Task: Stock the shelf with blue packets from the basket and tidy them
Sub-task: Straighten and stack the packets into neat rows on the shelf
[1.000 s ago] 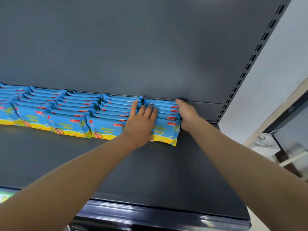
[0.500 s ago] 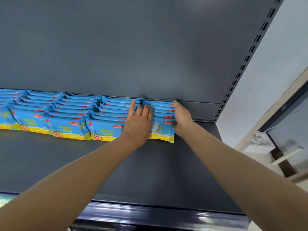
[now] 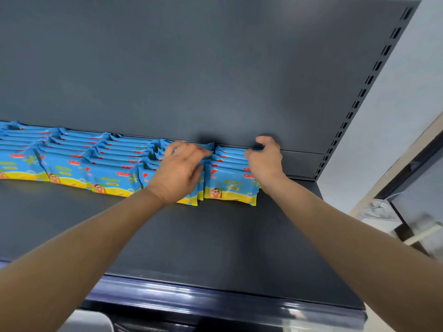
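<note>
Two arms outstretched, left hand fingers curled gripping packets on shelf at 12 o'clock, right hand hooked round row's end at 1 o'clock, thumb raised.

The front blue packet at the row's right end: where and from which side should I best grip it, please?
Pinch the front blue packet by its top edge, coming from above: it stands upright on the shelf, others packed behind and at its left.
</note>
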The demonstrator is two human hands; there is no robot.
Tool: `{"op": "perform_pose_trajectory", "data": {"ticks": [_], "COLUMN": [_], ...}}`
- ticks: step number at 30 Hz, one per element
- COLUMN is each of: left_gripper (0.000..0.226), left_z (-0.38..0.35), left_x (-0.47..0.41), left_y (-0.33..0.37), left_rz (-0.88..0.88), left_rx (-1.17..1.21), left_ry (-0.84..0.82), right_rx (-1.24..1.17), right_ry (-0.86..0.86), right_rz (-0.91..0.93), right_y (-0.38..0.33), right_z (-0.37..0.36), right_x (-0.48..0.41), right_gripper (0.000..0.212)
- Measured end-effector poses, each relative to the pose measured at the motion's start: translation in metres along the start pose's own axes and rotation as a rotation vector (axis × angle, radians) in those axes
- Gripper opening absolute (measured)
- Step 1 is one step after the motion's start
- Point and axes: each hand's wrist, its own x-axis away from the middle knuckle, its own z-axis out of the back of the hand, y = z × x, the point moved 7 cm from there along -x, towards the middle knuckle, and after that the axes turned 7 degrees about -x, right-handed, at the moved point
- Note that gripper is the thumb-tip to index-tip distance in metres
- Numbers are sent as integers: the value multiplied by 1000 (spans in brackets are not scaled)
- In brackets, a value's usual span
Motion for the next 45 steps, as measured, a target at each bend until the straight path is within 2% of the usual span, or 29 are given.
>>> {"op": "perform_pose_trajectory", "data": {"ticks": [2,4,7,9,12,16,22,27,34,37,40,42,45], "left_gripper": [30,39,57,60,51,36,23,23,35,39,57,74,92], "left_z": [4,-2,-14,-19,-21,-24,-28,-44,-56,-50,-37,-35,-46], "left_x": [11,23,42,51,54,52,36,5,-17,-8,6,19,38], "left_y": [-22,-36,-43,-45,-45,-42,-6,44,63,52,24,0,-29], "left_rz": [84,98,39,19,20,19,-31,-122,-136,-144,-121,-96,-32], "left_rx": [-12,-50,-188,-275,-341,-395,-86,-59,-73,-89,-99,-169,-325], "left_ry": [-33,-157,-385,-447,-436,-479,-474,-433,-379,-329,-267,-298,-450], "right_rx": [25,65,281,460,708,908,853,813,946,1086,1166,1171,1167], "right_ry": [-55,-118,-185,-241,-280,-227,-193,-202,-331,-309,-235,-203,-167], "right_rz": [68,144,257,271,254,199,114,112,108,257,433,496,537], "right_y": [-12,-24,-37,-35,-22,-4,0,-7,11,18,22,22,21], "right_z": [-11,-25,-40,-46,-46,-30,-12,0,9,4,-1,-2,-3], "right_x": [6,14,25,30,34,35,33,37,46,50,52,50,44], "right_gripper": [40,36,38,44,54,59,54,49,61,72,69,63,56]}}
